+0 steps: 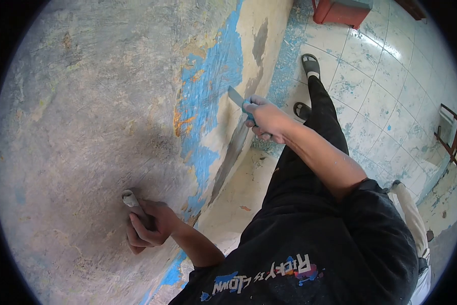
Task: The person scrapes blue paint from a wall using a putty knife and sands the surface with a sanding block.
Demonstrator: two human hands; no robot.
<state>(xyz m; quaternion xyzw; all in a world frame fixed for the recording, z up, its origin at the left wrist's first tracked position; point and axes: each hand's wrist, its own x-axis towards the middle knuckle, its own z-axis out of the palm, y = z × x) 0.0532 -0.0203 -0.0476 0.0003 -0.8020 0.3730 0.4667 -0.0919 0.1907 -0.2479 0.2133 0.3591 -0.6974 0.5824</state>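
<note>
My right hand point(265, 119) is closed around the teal handle of a scraper point(235, 96). Its flat metal blade points up and left, with the tip at or close to the wall's blue paint patch point(208, 76). Lower left, my left hand point(149, 226) grips a short greyish rod-like object point(132, 199) with a pale end; what it is cannot be made out. That hand is in front of the grey, rough part of the wall point(86, 127), where a dark shadow falls. Ragged cream areas and orange spots border the blue.
A red stool point(342, 12) stands on the tiled floor point(370, 86) at the top, with blue paint flakes scattered about. My sandalled feet are near the wall's base. At right are a dark wooden frame point(449, 133) and a pale, long object point(410, 211) beside my body.
</note>
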